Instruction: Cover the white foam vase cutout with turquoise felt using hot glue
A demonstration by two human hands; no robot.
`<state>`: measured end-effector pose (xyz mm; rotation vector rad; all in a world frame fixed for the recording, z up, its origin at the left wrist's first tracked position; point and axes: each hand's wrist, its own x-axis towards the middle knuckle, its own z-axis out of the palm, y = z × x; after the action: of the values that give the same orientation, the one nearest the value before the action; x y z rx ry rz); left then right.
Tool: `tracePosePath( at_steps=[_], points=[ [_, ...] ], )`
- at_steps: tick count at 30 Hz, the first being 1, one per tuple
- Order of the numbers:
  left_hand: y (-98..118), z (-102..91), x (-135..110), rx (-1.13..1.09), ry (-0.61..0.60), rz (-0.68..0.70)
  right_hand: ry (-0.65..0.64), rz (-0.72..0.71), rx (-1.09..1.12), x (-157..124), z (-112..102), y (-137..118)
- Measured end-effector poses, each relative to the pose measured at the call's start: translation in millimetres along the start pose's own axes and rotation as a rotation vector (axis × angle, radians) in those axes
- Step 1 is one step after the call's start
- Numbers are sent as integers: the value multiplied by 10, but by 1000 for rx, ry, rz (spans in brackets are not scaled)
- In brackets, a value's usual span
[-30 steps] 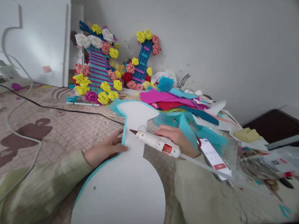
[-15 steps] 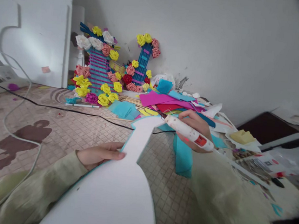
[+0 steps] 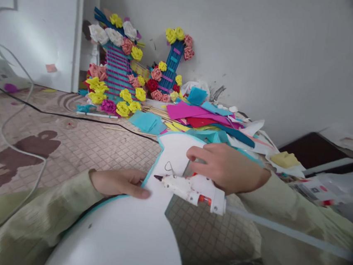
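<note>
My right hand (image 3: 226,168) is closed around the glue gun (image 3: 192,189), whose nozzle points left at the narrow neck of the white cutout (image 3: 129,232). My left hand (image 3: 118,183) grips the neck's teal left edge with its fingers flat on top. The cutout's wide round end is nearest me.

white cutout (image 3: 129,236) cut off below, right edge blurred

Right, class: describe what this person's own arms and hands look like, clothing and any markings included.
Both arms wear loose long sleeves of pale yellow-green cloth, the left sleeve and right sleeve reaching the wrists. The left hand and right hand are bare: no gloves, rings or watch show.
</note>
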<state>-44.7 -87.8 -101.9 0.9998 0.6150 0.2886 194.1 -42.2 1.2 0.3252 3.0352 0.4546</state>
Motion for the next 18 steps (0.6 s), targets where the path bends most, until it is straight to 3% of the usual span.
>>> tracePosePath(
  at_steps=[11,18],
  points=[
    [39,56,-11,221,93,31,-55,-68,-68,133,-126,24],
    [33,58,-2,304,65,43,-109,-99,-97,168,-187,31]
  ],
)
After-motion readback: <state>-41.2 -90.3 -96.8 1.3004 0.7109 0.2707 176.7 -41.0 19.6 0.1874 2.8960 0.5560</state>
